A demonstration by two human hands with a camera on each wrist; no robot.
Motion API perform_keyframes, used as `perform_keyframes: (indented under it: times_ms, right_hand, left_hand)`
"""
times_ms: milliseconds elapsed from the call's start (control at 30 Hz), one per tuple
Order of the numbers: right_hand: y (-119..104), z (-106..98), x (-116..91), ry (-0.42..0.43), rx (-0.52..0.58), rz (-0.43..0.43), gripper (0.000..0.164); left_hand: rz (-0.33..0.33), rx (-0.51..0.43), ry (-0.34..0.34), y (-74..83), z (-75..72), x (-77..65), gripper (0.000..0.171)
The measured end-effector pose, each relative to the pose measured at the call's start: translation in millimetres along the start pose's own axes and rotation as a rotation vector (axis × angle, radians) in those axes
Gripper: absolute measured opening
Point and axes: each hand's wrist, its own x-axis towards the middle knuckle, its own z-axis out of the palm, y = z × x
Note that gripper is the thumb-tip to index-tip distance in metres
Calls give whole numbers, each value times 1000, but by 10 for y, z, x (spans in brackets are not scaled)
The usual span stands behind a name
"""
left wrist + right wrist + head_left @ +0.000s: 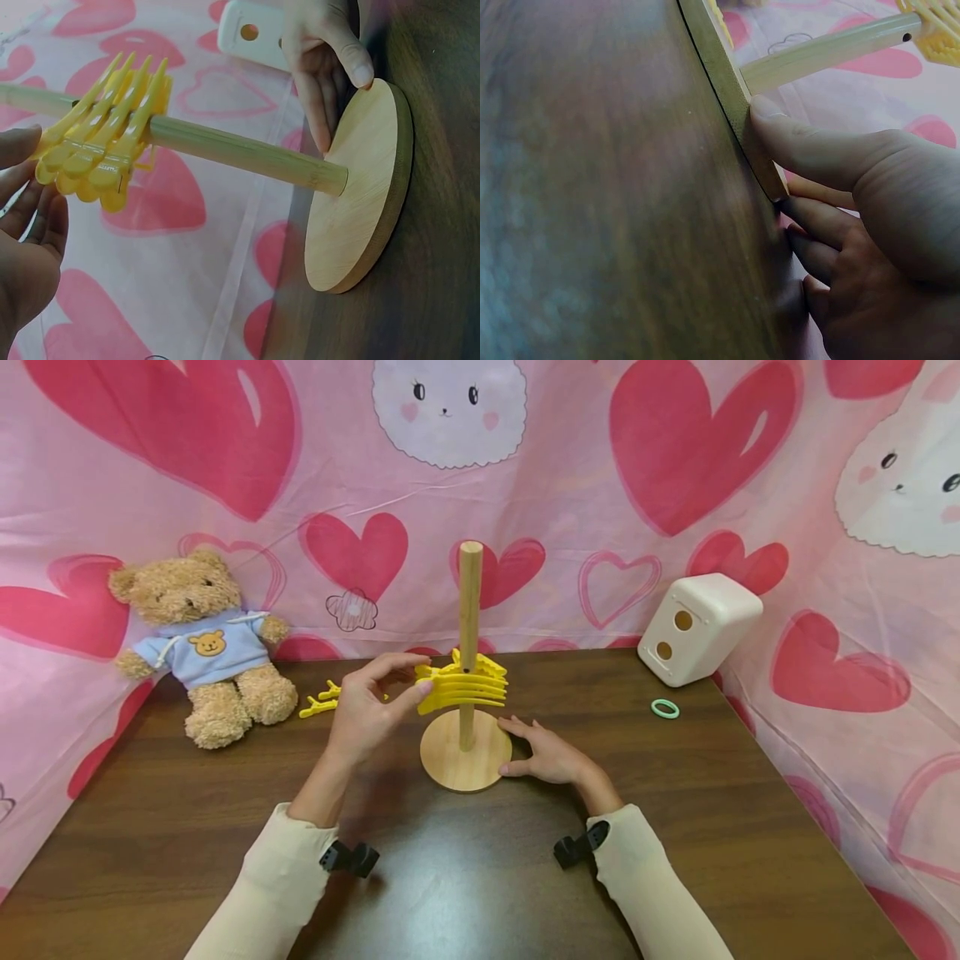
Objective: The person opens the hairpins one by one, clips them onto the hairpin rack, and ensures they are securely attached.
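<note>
A wooden stand with an upright post [469, 602] on a round base [450, 760] stands mid-table. A yellow claw clip [112, 142] with long curved teeth sits around the post, partway up. My left hand [373, 702] pinches one end of the clip between thumb and fingers, left of the post. My right hand [551, 755] holds the right edge of the base; in the right wrist view its thumb [810, 150] lies at the rim and the fingers reach around the edge.
Another yellow piece [321, 700] with short prongs lies behind my left hand. A teddy bear [213, 647] in a blue top sits at the back left. A white box [701, 628] with two round holes and a small green ring [664, 708] are at the right.
</note>
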Motion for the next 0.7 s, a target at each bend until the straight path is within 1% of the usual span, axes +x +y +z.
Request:
perform_keyframes:
  times_ms: [200,333,467,700]
  right_hand:
    - [-1,0,0,2,-8,-3,82]
    - [5,2,0,1,-5,-9,82]
    - [5,2,-3,0,4,-9,82]
    - [20,5,11,2,1,-16,83]
  left_hand:
    - [0,-12,-29,9,-46,-9,35]
    - [1,-23,-33,9,-95,-29,36]
    - [-15,-8,-24,2,-151,-52,35]
    - [-62,38,21,-49,-278,-83,34]
